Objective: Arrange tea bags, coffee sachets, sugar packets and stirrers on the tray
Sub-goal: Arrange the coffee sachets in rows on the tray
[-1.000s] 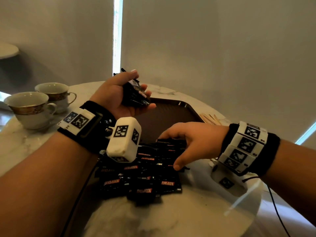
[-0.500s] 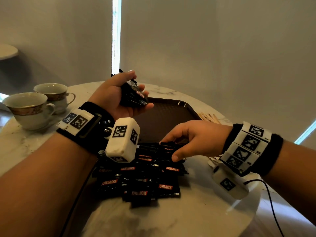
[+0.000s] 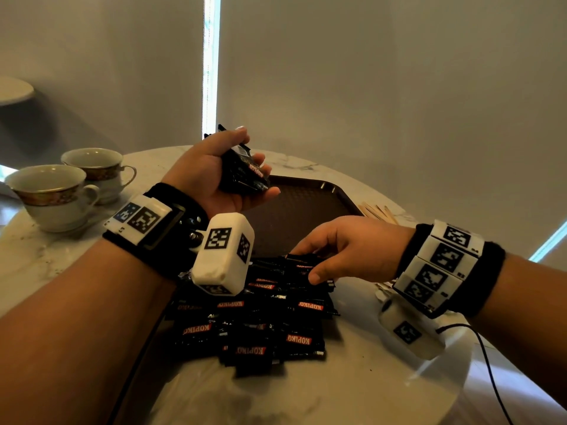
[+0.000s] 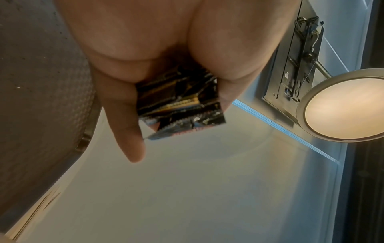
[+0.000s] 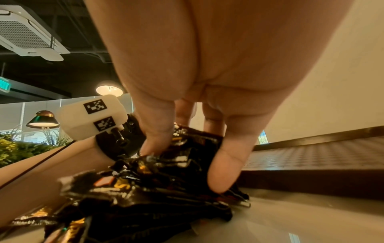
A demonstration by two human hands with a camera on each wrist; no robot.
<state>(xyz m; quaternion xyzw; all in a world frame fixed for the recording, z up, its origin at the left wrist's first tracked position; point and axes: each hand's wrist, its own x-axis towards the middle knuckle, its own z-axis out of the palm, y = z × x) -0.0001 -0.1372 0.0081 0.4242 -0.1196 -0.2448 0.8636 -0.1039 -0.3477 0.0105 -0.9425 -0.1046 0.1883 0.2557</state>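
Sachets gathered in front of the tray

The left hand (image 3: 211, 176) grips a bundle (image 3: 245, 173) of sachets above the tray (image 3: 303, 210); the right hand (image 3: 352, 250), fingers curled, pinches a sachet atop the pile (image 3: 260, 317) lying just before the tray. Stirrers (image 3: 377, 210) lie right of the tray.

On the tabletop (image 3: 352, 394) a pile of coffee sachets (image 3: 254, 320) lies nearest the person, with the tray (image 3: 306, 210) just behind it. Stirrers (image 3: 379, 211) lie right of the tray. Two cups (image 3: 67, 182) stand far left. A held stack of sachets (image 3: 245, 173) hangs above the tray's left edge.
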